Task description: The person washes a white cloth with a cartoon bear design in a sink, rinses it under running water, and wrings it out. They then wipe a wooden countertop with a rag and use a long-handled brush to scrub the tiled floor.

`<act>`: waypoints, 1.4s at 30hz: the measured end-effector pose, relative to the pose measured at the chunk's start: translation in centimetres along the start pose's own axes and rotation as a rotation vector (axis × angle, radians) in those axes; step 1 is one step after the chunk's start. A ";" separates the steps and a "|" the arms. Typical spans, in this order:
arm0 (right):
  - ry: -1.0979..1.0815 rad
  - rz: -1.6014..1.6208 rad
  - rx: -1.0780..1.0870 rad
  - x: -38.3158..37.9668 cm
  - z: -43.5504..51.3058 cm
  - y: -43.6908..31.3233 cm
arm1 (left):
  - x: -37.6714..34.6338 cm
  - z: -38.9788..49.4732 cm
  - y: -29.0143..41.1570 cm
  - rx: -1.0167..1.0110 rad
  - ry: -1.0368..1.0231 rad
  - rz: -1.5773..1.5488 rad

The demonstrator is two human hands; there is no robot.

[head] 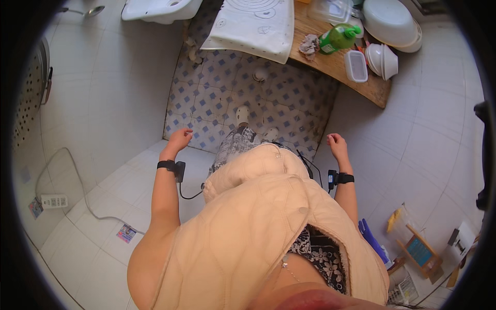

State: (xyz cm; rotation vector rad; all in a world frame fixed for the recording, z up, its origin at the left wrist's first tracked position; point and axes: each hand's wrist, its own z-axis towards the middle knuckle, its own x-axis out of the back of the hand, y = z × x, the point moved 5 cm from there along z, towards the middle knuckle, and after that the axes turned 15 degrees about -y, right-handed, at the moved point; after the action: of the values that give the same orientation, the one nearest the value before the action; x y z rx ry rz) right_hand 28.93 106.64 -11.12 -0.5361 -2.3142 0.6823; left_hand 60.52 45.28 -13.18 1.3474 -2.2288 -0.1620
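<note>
My left hand [179, 140] hangs beside my body above the tiled floor, its fingers loosely curled and nothing seen in it. On the other side, my right hand [337, 145] is raised near the wall, fingers bent inward; whether they are fully closed does not show. Black straps with small devices circle both wrists. Ahead, a white printed mat [252, 35] hangs over the edge of a wooden counter [364, 91]. On that counter stand a green pump bottle [337, 38], a crumpled cloth [309, 46], a clear plastic container [356, 66] and stacked white bowls [381, 61].
A white sink [161, 9] is at the upper left, near a metal spoon [94, 11]. A power strip [54, 201] with a grey cable is on the left. Blue gloves [372, 240] hang at the lower right. A floor drain [259, 74] lies ahead of my feet.
</note>
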 end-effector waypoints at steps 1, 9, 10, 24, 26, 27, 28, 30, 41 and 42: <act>-0.035 -0.049 0.015 0.2 0.9 -1.7 | -0.3 0.0 -0.6 -0.003 0.007 -0.017; -0.081 -0.211 0.018 2.1 4.9 -9.2 | -1.3 1.2 -4.7 0.008 0.014 -0.105; -0.066 -0.192 0.003 2.6 5.2 -10.3 | -1.1 1.8 -4.9 0.008 0.013 -0.101; 0.108 -0.086 -0.305 -1.1 -4.7 0.2 | 3.4 8.1 5.1 -0.170 -0.103 0.094; 0.120 -0.039 -0.350 -3.4 -7.6 5.4 | 4.4 8.3 10.3 -0.286 -0.107 -0.042; 0.117 -0.017 -0.377 -4.4 -9.2 8.5 | 4.1 8.8 12.7 -0.341 -0.136 -0.101; 0.104 0.003 -0.398 -5.8 -10.7 11.3 | 4.0 9.0 14.3 -0.369 -0.140 -0.106; -0.005 0.034 -0.616 -9.3 -14.8 17.2 | 3.7 8.6 16.5 -0.413 -0.129 -0.062; -0.181 -0.039 -0.886 -22.8 -15.7 39.9 | 0.8 4.6 10.5 -0.002 -0.084 0.468; -0.188 -0.073 -0.887 -22.4 -14.0 41.2 | 1.4 4.5 9.9 0.042 -0.072 0.471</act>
State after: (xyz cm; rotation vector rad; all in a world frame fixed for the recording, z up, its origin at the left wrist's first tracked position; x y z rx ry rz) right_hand 62.05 131.40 -37.22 -0.7820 -2.7304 -0.3981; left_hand 49.92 48.26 -12.94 0.8118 -2.5524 0.0074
